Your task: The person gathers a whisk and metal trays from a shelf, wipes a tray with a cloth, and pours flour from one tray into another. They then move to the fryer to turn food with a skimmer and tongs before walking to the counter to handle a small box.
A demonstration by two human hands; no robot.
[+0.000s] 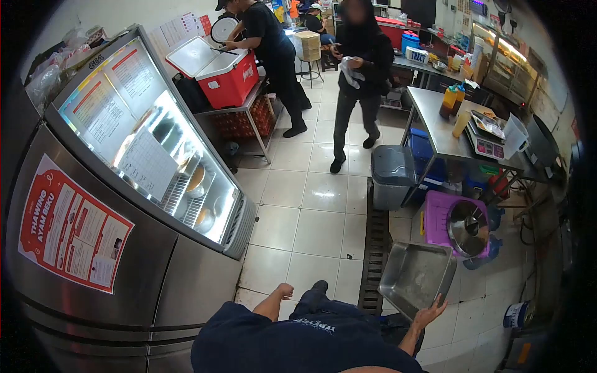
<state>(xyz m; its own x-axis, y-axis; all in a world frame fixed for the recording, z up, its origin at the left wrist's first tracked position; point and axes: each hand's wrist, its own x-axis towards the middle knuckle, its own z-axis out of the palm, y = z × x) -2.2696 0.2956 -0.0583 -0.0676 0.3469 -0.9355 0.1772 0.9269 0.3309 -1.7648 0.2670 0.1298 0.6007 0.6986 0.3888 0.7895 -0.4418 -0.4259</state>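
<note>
At the lower right, my right hand grips the near edge of a deep rectangular steel pan. The pan is tilted, its open side facing up toward me, and no food shows inside. Over on the left, my left hand hangs low by my body with its fingers curled in; nothing shows in it. White floor tiles lie below this hand.
A floor drain grate runs beside the pan. Past it stand a purple crate with a round steel lid and a grey bin. A lit fridge borders the left. Ahead, a person faces me holding a cloth; another stands at a red cooler.
</note>
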